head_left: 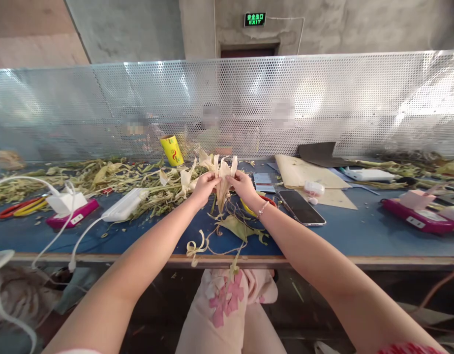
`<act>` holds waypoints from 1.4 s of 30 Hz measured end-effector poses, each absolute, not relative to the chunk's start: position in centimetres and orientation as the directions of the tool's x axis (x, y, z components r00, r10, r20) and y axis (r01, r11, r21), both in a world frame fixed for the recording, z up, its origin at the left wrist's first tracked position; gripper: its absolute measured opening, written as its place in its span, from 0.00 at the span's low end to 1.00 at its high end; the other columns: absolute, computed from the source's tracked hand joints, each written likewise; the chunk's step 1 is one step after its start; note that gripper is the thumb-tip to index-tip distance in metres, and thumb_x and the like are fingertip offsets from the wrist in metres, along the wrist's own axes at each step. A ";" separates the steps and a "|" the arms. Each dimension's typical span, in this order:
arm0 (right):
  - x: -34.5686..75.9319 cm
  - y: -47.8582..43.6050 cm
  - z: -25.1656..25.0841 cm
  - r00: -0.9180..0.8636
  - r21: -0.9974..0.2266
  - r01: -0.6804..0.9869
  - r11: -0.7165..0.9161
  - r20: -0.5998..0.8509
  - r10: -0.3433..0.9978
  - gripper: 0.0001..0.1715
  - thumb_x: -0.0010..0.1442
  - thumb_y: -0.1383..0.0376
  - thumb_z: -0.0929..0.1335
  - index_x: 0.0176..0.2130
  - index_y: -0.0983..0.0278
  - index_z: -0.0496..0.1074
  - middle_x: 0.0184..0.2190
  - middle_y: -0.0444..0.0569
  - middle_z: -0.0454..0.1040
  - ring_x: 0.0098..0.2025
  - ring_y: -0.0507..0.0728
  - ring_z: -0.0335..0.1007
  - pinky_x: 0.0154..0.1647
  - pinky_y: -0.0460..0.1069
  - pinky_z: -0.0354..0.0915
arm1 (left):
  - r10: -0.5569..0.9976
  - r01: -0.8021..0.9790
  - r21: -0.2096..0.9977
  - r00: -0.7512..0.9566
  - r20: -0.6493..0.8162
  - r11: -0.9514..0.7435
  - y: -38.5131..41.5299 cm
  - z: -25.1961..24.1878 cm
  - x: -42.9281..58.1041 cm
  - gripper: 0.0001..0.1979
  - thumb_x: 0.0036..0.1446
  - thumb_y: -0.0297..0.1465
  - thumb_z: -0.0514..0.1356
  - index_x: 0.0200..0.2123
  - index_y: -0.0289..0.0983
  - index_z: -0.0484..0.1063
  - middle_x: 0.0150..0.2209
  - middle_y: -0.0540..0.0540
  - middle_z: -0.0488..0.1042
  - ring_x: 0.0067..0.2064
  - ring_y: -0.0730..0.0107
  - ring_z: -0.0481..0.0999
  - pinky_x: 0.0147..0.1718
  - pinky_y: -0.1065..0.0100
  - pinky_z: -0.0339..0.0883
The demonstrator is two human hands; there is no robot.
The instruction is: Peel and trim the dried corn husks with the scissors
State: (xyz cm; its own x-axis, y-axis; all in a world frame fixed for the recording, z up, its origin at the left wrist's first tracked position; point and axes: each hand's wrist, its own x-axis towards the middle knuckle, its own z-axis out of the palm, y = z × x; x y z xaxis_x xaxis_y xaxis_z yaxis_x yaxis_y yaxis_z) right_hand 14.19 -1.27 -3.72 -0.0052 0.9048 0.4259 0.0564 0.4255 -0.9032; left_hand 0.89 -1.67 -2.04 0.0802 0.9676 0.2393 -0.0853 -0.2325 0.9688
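Both hands meet over the middle of the table at a pale, dried-looking flower (223, 189) with long pointed petals. My left hand (205, 188) pinches its left side, fingers bent inward. From the right, my right hand (244, 186) pinches the opposite petals, thumb and fingers together. Just left of the hands, more pale blooms (187, 178) lie on a heap of dry stems. Below the flower are a loose greenish leaf (236, 227), thin curled strands and a curled pale piece (197, 248) near the table's front edge. Scissors-like red and yellow handles (251, 207) show partly behind my right wrist.
Dried plant heaps (90, 177) spread along the left back. A yellow tube (171, 150) stands by the perforated metal screen (249, 93). A phone (301, 207) lies right; a power bank (125, 204) and magenta power strips (72, 214) with cables flank the work area.
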 end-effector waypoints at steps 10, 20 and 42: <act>13.9 -1.9 -3.4 -0.004 -0.928 -0.218 0.302 0.311 0.950 0.16 0.40 0.54 0.70 0.26 0.63 0.66 0.23 0.41 0.68 0.26 0.50 0.64 0.29 0.46 0.63 | 0.984 -0.247 0.961 0.099 0.151 -0.123 -1.8 -1.8 1.0 0.10 0.38 0.30 0.64 0.24 0.34 0.67 0.20 0.52 0.69 0.23 0.72 0.70 0.23 0.70 0.65; 13.7 -1.1 -4.2 -0.037 -0.942 -0.011 0.336 0.336 0.941 0.15 0.45 0.54 0.67 0.23 0.63 0.64 0.18 0.41 0.64 0.24 0.50 0.62 0.25 0.45 0.61 | 0.975 -0.171 0.967 0.089 0.204 -0.187 -1.9 -2.3 1.1 0.15 0.35 0.34 0.67 0.27 0.34 0.69 0.24 0.49 0.73 0.25 0.70 0.72 0.24 0.69 0.66; 14.5 -0.2 -4.2 0.091 -0.928 0.111 0.356 0.367 0.926 0.16 0.47 0.53 0.65 0.24 0.63 0.63 0.18 0.40 0.61 0.22 0.49 0.56 0.22 0.45 0.55 | 0.950 -0.036 0.951 0.039 0.309 -0.308 -1.2 -2.6 1.1 0.06 0.44 0.28 0.62 0.25 0.34 0.67 0.23 0.51 0.69 0.26 0.74 0.70 0.24 0.72 0.67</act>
